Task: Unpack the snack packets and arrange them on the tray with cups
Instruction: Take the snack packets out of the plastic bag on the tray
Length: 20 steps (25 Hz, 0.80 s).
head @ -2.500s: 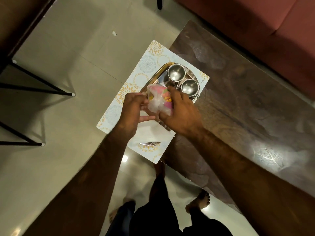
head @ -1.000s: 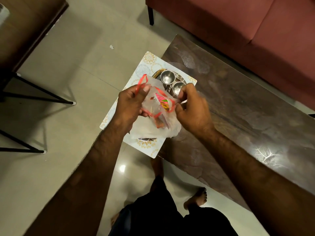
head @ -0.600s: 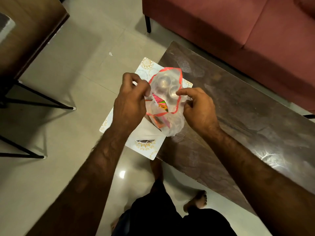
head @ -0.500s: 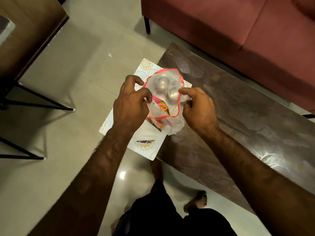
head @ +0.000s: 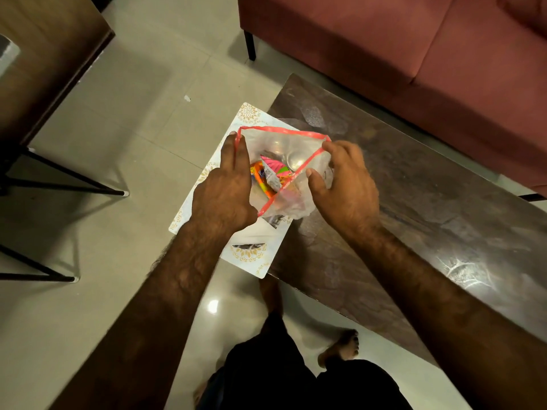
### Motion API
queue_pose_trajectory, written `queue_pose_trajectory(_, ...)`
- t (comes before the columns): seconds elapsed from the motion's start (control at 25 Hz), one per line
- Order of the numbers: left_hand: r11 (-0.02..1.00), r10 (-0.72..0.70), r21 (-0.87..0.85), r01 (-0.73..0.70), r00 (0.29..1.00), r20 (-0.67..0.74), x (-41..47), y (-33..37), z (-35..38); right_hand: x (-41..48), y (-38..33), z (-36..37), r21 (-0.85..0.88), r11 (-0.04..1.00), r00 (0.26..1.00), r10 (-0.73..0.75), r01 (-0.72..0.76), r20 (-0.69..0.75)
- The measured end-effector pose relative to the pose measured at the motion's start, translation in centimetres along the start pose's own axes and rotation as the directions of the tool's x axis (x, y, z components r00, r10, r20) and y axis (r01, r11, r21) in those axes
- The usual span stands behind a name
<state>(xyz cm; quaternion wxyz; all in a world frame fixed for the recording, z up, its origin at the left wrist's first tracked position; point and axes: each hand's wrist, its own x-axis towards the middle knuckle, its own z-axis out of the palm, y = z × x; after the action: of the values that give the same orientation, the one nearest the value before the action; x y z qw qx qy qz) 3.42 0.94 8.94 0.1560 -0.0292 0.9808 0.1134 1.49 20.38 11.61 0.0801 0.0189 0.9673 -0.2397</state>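
Wider-stretched bag [head: 307, 161] between hands [head: 225, 187]; packet [head: 270, 171] print unreadable

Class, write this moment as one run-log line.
step: opening bag | left hand: holds rim | right hand: holds rim | plastic bag: mouth wide open | snack packets: inside

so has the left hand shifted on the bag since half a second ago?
Yes. The left hand has slid outward along the bag's red rim, away from the table's edge, fingers now flat against the side, stretching the mouth wide.
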Motion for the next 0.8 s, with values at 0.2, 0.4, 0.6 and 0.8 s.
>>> queue_pose_trajectory(0.2, 0.995, 0.013, -0.103, -0.017, 0.999, -0.034, -0.1, 1.2, 0.3, -0.2, -2.7, -0.9, -0.112, 0.898, 0.892, -0.438, 0.426, -0.114)
queue_pose_trajectory(0.4, 0.988, -0.03, -0.155, 0.024, 0.999, -0.033, -0.3, 1.2, 0.2, 1.8, -4.7, 0.5, -0.309, 0.857, 0.843, -0.231, 0.413, 0.485)
queue_pose_trajectory(0.6, 0.983, -0.059, -0.175, 0.056, 0.998, -0.012, -0.6, 1.2, -0.4, 2.7, -3.9, 0.5, -0.39, 0.872, 0.847, -0.052, 0.296, 0.529)
queue_pose_trajectory(0.8, 0.971, -0.003, -0.238, -0.004, 1.0, -0.029, -1.0, 1.5, -0.4, 3.3, -5.0, 3.6, -0.393, 0.809, 0.788, -0.133, 0.436, 0.601)
